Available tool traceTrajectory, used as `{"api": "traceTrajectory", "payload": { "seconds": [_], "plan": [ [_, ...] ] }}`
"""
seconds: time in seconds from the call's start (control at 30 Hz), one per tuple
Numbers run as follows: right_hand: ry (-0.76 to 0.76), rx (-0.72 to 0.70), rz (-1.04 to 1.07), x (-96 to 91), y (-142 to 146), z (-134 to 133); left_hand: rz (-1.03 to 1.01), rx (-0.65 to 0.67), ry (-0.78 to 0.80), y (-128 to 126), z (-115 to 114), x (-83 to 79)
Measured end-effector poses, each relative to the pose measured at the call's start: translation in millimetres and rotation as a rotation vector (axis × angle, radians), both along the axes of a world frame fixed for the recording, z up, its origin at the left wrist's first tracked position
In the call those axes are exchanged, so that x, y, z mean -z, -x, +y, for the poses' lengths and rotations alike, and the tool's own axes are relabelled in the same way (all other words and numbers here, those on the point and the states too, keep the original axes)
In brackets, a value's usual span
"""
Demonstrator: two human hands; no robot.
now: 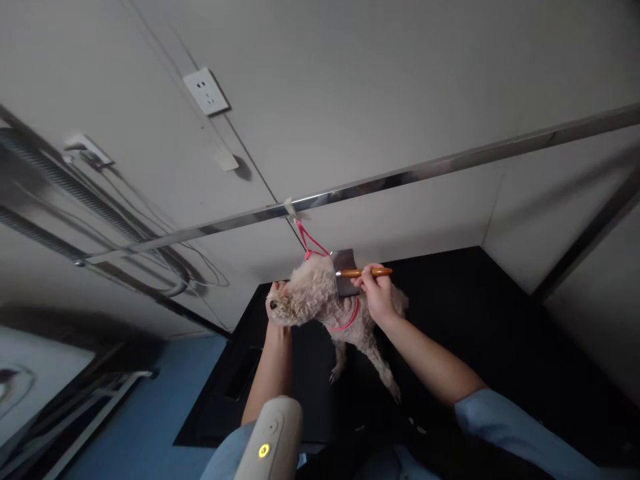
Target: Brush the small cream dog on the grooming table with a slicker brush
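Note:
A small cream curly-haired dog [320, 300] stands on a black table [475, 313], tied by a pink leash [309, 243] to a metal bar [400, 177] overhead. My right hand [377, 293] grips the orange handle of a slicker brush [346, 272], whose metal pad lies against the back of the dog's head. Under the dog's muzzle, my left hand [276, 305] cups the chin with fingers curled round the snout.
A white dryer nozzle with a lit yellow button [270, 440] points up at the bottom centre. A wall socket [206, 91] and hoses [75, 193] are on the left wall. Blue floor [150, 407] lies left of the table. A second metal post [590, 233] rises at right.

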State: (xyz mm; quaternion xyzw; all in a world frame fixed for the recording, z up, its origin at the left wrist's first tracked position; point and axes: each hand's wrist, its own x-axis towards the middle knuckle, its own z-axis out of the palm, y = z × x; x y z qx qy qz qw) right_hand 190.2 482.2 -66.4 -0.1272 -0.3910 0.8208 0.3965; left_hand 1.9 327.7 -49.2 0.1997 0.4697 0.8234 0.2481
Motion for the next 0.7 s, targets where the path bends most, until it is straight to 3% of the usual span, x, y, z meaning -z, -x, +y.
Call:
{"api": "traceTrajectory", "payload": {
  "seconds": [0.1,0.23,0.3,0.4,0.47,0.53,0.6,0.7],
  "plan": [
    [0.016,-0.15,0.009,4.1,3,-1,0.059,0.08,0.088,-7,-15,-11.6],
    [0.108,0.01,0.052,9.2,8,0,0.233,0.142,0.301,-18,-25,-32.5],
    [0.093,-0.03,0.045,13.1,9,-1,0.302,0.241,0.486,-29,-27,-33.8],
    [0.097,-0.071,-0.016,21.1,7,-1,0.314,0.377,0.605,-47,-32,-18.9],
    [0.094,0.025,-0.012,26.1,3,-3,0.282,0.334,0.555,-55,-37,-4.2],
    [0.022,-0.028,-0.009,28.8,1,-8,0.247,0.255,0.535,-58,-44,7.0],
    [-0.049,-0.146,-0.053,28.1,2,-14,0.222,0.234,0.563,-58,-51,12.1],
    [-0.073,-0.045,-0.084,23.4,7,-22,0.199,0.241,0.586,-56,-61,13.9]
  ]
}}
